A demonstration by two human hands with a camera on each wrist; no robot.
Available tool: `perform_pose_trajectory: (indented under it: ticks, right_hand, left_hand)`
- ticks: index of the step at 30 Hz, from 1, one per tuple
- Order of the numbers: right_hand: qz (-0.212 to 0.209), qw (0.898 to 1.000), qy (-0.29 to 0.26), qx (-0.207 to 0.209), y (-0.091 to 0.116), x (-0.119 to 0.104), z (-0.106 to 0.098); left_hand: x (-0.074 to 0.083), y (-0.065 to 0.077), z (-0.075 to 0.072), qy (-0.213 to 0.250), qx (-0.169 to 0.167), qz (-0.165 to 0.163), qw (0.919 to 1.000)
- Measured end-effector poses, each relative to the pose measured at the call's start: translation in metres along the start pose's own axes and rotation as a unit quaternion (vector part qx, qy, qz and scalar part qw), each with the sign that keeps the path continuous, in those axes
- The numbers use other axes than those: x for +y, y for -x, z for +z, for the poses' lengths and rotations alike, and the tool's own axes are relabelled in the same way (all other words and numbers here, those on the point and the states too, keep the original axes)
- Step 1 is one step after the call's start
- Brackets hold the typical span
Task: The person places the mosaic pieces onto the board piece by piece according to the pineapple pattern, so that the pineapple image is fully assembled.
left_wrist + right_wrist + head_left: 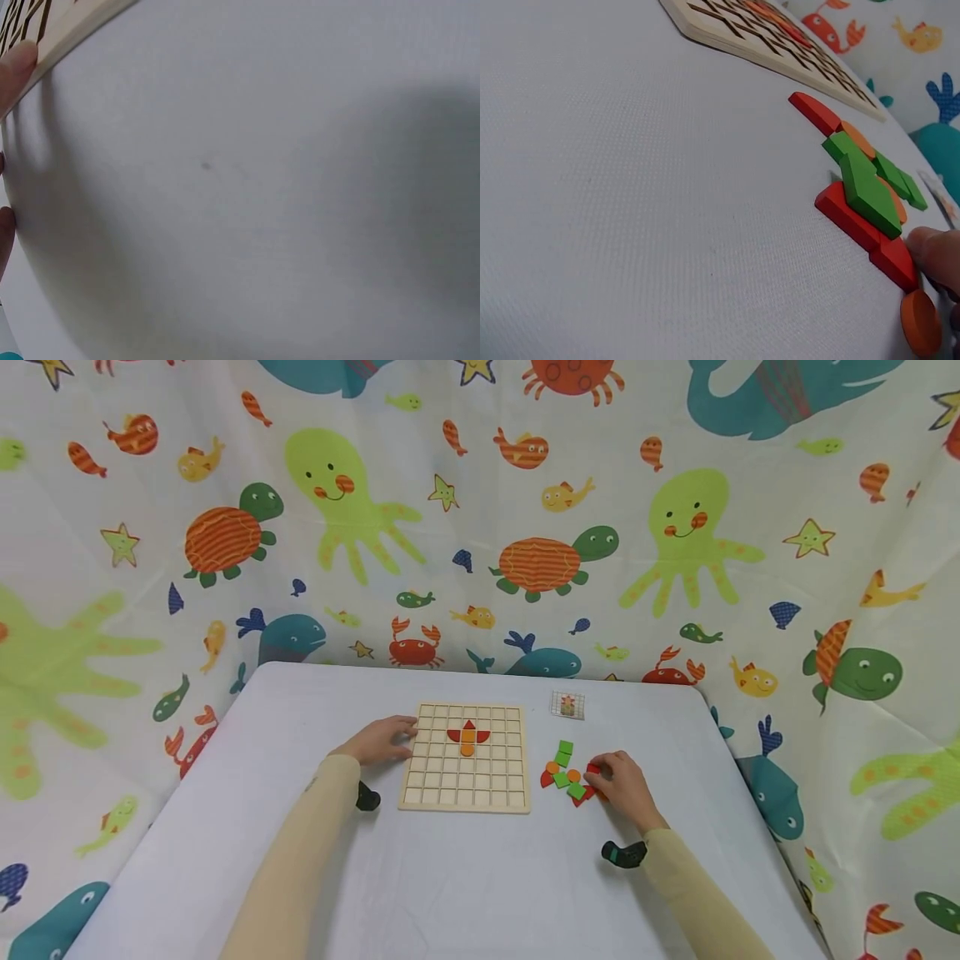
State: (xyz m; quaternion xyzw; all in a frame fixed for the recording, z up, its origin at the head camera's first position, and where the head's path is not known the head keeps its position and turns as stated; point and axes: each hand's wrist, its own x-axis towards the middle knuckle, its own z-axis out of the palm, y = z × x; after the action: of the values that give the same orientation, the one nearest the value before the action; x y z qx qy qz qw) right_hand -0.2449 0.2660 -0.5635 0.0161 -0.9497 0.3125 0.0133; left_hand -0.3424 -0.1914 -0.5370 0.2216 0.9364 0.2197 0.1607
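On the white table (465, 885), red pieces (895, 262) are touched by the bent fingers of the right hand (624, 785), angled inward; whether one is gripped cannot be told. The left edge of the nearly square grid board (448, 781) is touched by the left hand (380, 740), its fingers loosely parted. On the board, a red triangle (469, 726) is pointed away, lined up front-to-back with an orange disc (467, 750).

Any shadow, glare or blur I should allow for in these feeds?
Head: fairly even light, no obvious glare, but the loose pieces look tiny. Left wrist: mostly dim, grey table, a broad soft-edged shadow at the right, streaky shadows beside the wooden board. Right wrist: pieces read clearly, though the view is tilted and the right hand cropped.
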Motion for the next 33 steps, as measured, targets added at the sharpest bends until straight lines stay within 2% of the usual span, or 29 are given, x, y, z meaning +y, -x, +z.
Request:
perform_pose_trajectory:
  ticks: [9, 14, 17, 20, 27, 33]
  right_hand:
    - [-0.004, 1.0, 0.002, 0.011, 0.003, -0.001, 0.001]
    - [-0.021, 1.0, -0.003, 0.021, -0.004, -0.012, 0.006]
    - [-0.046, 0.999, -0.003, 0.013, -0.011, -0.026, 0.01]
    - [-0.088, 0.996, 0.004, -0.002, -0.018, -0.042, 0.017]
    - [-0.198, 0.979, 0.026, -0.038, -0.034, -0.081, 0.046]
    - [-0.221, 0.972, 0.029, -0.069, -0.043, -0.107, 0.069]
  left_hand:
    - [0.0, 0.005, 0.003, -0.002, 0.001, 0.003, 1.0]
    - [0.0, 0.009, 0.004, 0.002, 0.002, 0.0, 1.0]
    - [0.0, 0.012, 0.004, 0.002, 0.003, -0.003, 1.0]
    - [0.001, 0.015, 0.004, 0.0, 0.001, -0.005, 1.0]
    - [0.002, 0.02, 0.005, 0.006, -0.002, -0.005, 1.0]
    - [0.001, 0.021, 0.007, -0.002, -0.002, 0.001, 1.0]
